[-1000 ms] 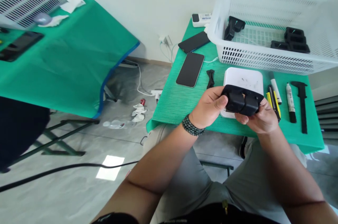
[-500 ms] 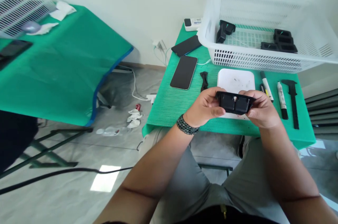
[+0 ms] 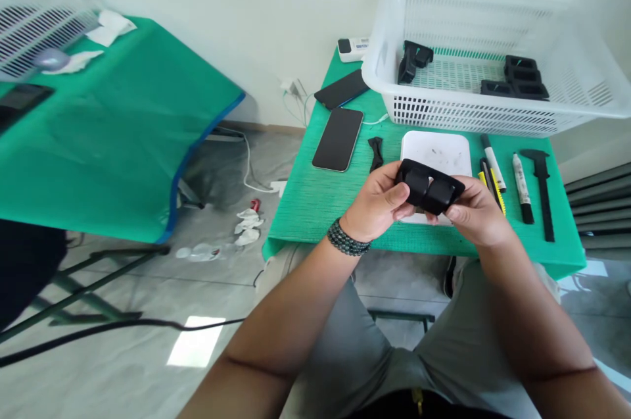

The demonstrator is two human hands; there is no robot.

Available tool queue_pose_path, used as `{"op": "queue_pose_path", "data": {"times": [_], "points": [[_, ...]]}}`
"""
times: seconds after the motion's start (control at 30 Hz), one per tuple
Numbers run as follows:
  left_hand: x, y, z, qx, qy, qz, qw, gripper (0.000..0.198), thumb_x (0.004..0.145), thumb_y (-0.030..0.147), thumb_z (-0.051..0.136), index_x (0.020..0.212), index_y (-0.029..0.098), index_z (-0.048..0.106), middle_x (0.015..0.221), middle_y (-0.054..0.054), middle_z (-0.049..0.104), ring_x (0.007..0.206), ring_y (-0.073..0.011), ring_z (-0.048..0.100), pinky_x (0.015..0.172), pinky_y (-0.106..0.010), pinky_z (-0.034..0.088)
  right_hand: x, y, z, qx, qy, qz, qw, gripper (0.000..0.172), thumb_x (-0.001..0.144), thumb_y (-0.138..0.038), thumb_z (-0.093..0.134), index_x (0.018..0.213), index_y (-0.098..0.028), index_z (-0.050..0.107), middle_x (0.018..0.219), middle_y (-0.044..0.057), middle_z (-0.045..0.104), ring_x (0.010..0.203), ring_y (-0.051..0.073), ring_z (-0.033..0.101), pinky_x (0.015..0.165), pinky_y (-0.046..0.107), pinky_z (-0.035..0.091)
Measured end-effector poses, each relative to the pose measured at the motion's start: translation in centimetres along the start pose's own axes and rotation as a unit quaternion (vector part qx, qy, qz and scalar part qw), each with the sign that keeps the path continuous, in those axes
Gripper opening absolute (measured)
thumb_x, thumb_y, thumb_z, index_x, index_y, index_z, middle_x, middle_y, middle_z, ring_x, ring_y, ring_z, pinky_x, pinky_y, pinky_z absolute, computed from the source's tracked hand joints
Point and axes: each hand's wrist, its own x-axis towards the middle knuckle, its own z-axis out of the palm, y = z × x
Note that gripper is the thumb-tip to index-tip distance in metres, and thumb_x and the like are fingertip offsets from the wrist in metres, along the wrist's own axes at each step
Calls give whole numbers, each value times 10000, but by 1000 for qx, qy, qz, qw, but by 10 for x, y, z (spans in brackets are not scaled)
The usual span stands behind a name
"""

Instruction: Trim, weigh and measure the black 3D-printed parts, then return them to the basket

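A black plastic part (image 3: 428, 187) with two rounded sections is held between both hands, tilted down toward the right. My left hand (image 3: 377, 205) pinches its left end, thumb in front. On its right end, my right hand (image 3: 476, 212) has thumb and fingers closed. Just behind and under the part lies a white square tray (image 3: 438, 148) with dark specks, partly hidden by the hands. Similar black parts (image 3: 525, 77) sit in the white basket (image 3: 458, 110) at the back.
On the green table (image 3: 305, 215) are a phone (image 3: 338, 140), a second phone (image 3: 341, 88), a black cloth strip (image 3: 375, 153), a yellow cutter (image 3: 493, 186), a marker (image 3: 522, 187) and a black caliper (image 3: 543, 192). Another green-covered table (image 3: 108, 136) stands left.
The black part has rotated, its right end now lower and its upper face turned differently. Both hands shifted slightly left in view, and the yellow cutter shows more fully.
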Motion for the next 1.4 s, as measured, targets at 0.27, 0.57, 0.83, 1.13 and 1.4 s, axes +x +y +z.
{"op": "queue_pose_path", "data": {"times": [0.27,0.57,0.83,1.13,1.4], "points": [[-3,4,-1,-86,-76,-82,990,473,814,586,848,924,155,689,510,90,512,299,0,243,392,-186,354,2,9,4,93,-55,-10,994,396,792,-528,873,779,-157,737,594,19,667,481,127,564,492,247,434],[-8,0,4,-108,-69,-71,989,444,799,545,878,905,163,679,488,100,508,301,19,149,373,-162,235,5,15,6,166,-49,19,985,466,856,-630,771,828,-169,713,633,3,628,391,79,408,437,261,384],[-7,0,3,-68,-62,-62,994,466,801,577,865,902,165,673,438,136,343,348,-9,175,424,-178,286,8,18,7,156,-37,5,987,467,866,-625,763,737,-187,663,574,-23,567,411,88,414,453,263,396],[1,8,-1,-15,61,40,997,355,733,399,947,908,170,741,633,35,587,552,-67,521,563,-195,474,9,14,12,143,75,-12,987,487,765,-521,903,1152,-286,722,889,-4,709,714,144,684,589,251,507],[-1,3,-5,76,147,61,984,524,743,657,869,909,176,744,698,-10,690,602,-118,626,589,-241,553,11,19,7,114,43,-2,993,719,777,-423,921,1401,-318,580,874,-32,706,683,116,647,631,239,537]]}}
